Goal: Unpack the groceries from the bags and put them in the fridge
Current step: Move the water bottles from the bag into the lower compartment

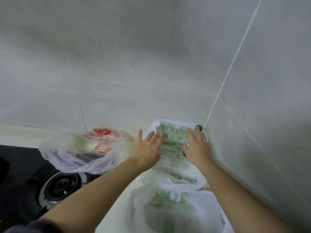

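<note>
A white plastic bag with green print (173, 142) stands in the counter's far corner against the tiled walls. My left hand (148, 147) lies on its left side with the fingers spread and straight. My right hand (197, 147) lies flat on its right side. A green round cap (198, 127) shows at the bag's top right corner. A second white bag with green print (170, 209) sits nearer to me, between my forearms. A clear bag with red print (80, 150) sits to the left, partly over the stove.
A black gas stove (21, 165) fills the lower left, with a burner (62, 184) right under the clear bag. Grey tiled walls (151, 64) close the counter at the back and on the right. A pale counter strip (20, 133) runs behind the stove.
</note>
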`<action>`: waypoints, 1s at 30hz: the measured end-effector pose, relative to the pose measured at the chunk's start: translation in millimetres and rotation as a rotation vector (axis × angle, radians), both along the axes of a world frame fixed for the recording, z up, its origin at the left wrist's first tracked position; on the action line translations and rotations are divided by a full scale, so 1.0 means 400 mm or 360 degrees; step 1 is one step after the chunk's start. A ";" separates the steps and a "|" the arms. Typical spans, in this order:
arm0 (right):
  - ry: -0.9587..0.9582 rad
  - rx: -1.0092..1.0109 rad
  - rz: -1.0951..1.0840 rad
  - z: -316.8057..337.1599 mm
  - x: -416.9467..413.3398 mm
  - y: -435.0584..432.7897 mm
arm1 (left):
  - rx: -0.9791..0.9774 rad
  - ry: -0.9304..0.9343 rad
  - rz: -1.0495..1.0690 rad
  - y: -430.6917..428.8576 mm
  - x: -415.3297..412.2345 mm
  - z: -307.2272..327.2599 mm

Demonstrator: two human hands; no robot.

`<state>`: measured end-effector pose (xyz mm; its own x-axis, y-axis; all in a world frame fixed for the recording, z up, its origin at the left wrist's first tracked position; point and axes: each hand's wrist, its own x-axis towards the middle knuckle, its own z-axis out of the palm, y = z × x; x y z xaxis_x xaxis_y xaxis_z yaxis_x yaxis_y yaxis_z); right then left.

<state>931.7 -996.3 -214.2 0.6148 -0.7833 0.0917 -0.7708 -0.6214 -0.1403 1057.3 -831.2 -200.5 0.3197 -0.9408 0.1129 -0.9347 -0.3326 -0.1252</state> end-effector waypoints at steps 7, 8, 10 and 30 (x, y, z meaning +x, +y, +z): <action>0.0147 0.0000 -0.0117 -0.006 0.037 -0.144 | 0.0308 -0.0222 -0.0165 -0.171 0.097 -0.064; 0.0150 -0.0007 -0.0118 -0.009 0.039 -0.159 | 0.0349 -0.0263 -0.0104 -0.182 0.113 -0.072; 0.0106 -0.0034 -0.0105 -0.016 0.041 -0.183 | 0.0387 -0.0295 0.0014 -0.194 0.141 -0.083; 0.0498 -0.0175 -0.0198 0.018 0.097 -0.254 | 0.0137 0.0354 0.0453 -0.314 0.233 -0.029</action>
